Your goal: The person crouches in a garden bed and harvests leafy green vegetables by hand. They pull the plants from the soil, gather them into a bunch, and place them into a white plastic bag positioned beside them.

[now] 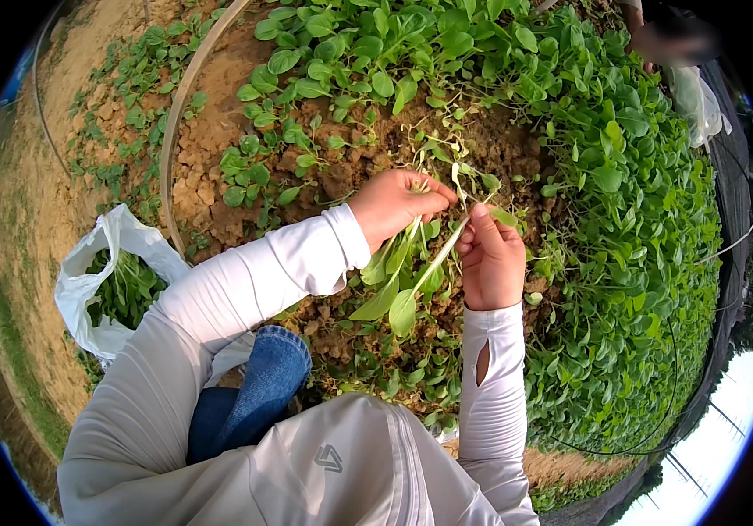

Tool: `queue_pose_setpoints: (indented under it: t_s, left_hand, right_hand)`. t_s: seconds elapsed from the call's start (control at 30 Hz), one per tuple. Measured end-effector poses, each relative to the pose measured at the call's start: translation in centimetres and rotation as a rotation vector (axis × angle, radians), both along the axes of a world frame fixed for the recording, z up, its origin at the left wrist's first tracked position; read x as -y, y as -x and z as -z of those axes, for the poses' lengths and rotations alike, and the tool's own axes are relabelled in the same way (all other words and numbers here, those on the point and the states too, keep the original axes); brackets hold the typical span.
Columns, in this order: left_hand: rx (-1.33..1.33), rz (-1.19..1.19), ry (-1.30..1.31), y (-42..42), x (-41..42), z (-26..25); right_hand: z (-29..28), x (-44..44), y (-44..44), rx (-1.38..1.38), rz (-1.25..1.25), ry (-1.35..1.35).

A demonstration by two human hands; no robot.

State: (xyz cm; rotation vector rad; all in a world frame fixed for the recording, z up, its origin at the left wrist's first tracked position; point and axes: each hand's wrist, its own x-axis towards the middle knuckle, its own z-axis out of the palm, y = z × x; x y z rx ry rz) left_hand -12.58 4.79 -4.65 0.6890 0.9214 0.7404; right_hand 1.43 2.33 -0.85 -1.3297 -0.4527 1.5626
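Note:
Over a patch of bare soil (363, 148), my left hand (397, 205) is closed around the pale stems of several leafy green seedlings (376, 299), whose leaves hang below it. Close by on its right, my right hand (493, 253) pinches a whitish stem (445, 248) between thumb and fingers. That stem runs down to a broad leaf (403, 312). The fingertips of both hands nearly meet around thin stems and small yellowed leaves; whether they touch is unclear. Low seedlings (419, 368) grow in the soil beneath the hands.
A white plastic bag (77, 296) with cut or pulled greens (130, 289) inside stands at left. A curved hoop (169, 141) rises from the bed beside it. Dense leafy plants (620, 283) fill the right side. At top right, another person is partly visible near a translucent bag (695, 105).

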Motion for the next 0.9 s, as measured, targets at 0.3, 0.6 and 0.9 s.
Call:
queue_pose_setpoints:
  t_s: [0.3,0.6,0.9]
  left_hand:
    - [0.152,0.115,0.049,-0.4,0.3,-0.1]
    - [0.08,0.085,0.038,-0.3,0.3,-0.2]
    - [0.302,-0.031,0.239,3.2,0.0,0.9]
  right_hand:
    - [0.8,0.2,-0.2,-0.041,-0.026,-0.014]
    - [1.6,1.2,1.5,0.396,0.031,-0.372]
    - [-0.1,-2.2,-5.5,1.323,-1.022,-0.07]
